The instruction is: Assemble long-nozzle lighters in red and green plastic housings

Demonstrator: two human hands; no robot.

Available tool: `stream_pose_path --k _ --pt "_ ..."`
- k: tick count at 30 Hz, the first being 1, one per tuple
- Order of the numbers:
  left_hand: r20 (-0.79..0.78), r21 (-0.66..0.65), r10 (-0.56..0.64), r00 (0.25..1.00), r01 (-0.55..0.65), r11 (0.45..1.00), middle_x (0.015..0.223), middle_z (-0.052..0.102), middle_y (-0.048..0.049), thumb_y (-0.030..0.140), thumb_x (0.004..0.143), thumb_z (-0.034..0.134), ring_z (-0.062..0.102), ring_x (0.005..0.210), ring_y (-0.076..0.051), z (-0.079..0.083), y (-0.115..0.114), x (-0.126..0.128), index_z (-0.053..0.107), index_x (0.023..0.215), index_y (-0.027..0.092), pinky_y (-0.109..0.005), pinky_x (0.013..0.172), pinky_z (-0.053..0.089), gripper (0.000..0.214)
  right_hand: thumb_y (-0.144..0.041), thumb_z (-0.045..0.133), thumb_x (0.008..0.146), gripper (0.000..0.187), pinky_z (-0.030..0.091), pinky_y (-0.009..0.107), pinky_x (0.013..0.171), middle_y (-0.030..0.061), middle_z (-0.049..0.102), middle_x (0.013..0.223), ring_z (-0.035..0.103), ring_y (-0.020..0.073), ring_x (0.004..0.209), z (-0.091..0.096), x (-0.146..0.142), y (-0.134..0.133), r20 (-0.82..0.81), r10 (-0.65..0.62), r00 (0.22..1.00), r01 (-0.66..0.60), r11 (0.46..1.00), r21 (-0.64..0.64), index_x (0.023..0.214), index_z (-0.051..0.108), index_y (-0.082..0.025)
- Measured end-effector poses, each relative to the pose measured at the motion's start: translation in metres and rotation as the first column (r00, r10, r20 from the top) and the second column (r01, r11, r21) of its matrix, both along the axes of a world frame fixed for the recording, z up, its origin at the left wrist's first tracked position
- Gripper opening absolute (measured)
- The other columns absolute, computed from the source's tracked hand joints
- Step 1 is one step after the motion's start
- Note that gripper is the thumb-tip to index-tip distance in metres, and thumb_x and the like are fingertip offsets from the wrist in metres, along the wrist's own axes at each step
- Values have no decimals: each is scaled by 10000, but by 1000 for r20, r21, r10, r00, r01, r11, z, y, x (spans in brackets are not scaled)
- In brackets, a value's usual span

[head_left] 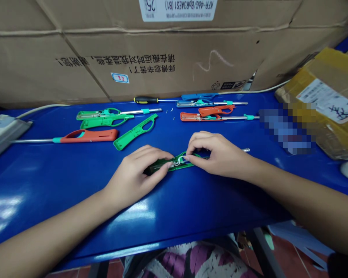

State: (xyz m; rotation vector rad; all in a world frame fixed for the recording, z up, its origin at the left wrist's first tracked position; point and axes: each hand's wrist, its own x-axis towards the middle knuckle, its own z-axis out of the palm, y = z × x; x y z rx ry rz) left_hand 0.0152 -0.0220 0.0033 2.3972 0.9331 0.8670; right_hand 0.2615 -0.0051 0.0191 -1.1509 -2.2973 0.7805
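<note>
Low over the middle of the table, an opened green long-neck gas lighter point(183, 167) lies between my hands, its metal tube tip point(246, 150) poking out past my right wrist. The fingers and thumb of my left hand point(139, 166) are closed on its handle end, hiding much of it. Thin white wires point(178, 159) curve through the open shell. My right hand point(220, 154) pinches at these wires with thumb and index finger. Just behind my left hand is a loose green shell half point(136, 132).
Behind lie opened green lighters point(104, 119), orange lighter parts point(197, 116), a blue lighter point(195, 103) and a screwdriver point(146, 100). A whole orange lighter point(88, 136) lies left, near a power strip point(5, 133). Large carton point(162, 46) stands behind; a taped parcel point(321, 127) sits right.
</note>
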Motion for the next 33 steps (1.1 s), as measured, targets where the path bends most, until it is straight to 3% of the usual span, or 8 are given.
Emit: stream_pose_path --k 5,10,23,28,33 --pt "23 -12 9 1000 -8 1000 1002 738 -42 224 881 751 669 928 -144 -3 2 -1 725 1096 164 -251 843 542 225 -155 632 895 89 440 276 711 2 652 810 567 125 753 -1 -1 1 -20 -15 1000 15 999 -38 816 669 -175" --pt "55 -41 -7 998 9 999 982 732 -47 198 899 724 675 910 -143 -4 3 -1 761 1031 174 -253 829 551 139 -174 629 897 91 447 262 693 -4 655 799 562 116 718 1 -1 1 -45 -31 999 26 993 -113 814 665 -180" --pt "75 -24 -25 997 27 999 977 750 -55 187 895 735 686 894 -153 -1 4 0 789 1009 182 -276 830 560 127 -266 675 877 105 468 287 758 9 699 816 605 141 780 5 10 7 -96 27 995 -43 985 -169 833 712 -179" --pt "101 6 -11 995 10 1000 976 761 -43 186 894 736 699 884 -157 0 6 -3 798 1011 216 -285 815 570 135 -314 597 922 189 477 308 768 21 718 838 633 158 786 16 15 11 -42 2 999 -10 980 -199 857 713 -181" --pt "97 37 -23 995 20 999 980 765 -42 162 894 732 692 896 -160 1 7 -4 794 1019 219 -298 815 568 151 -348 583 912 209 474 312 721 40 720 874 629 174 784 27 31 14 151 4 988 27 979 -200 906 719 -189"
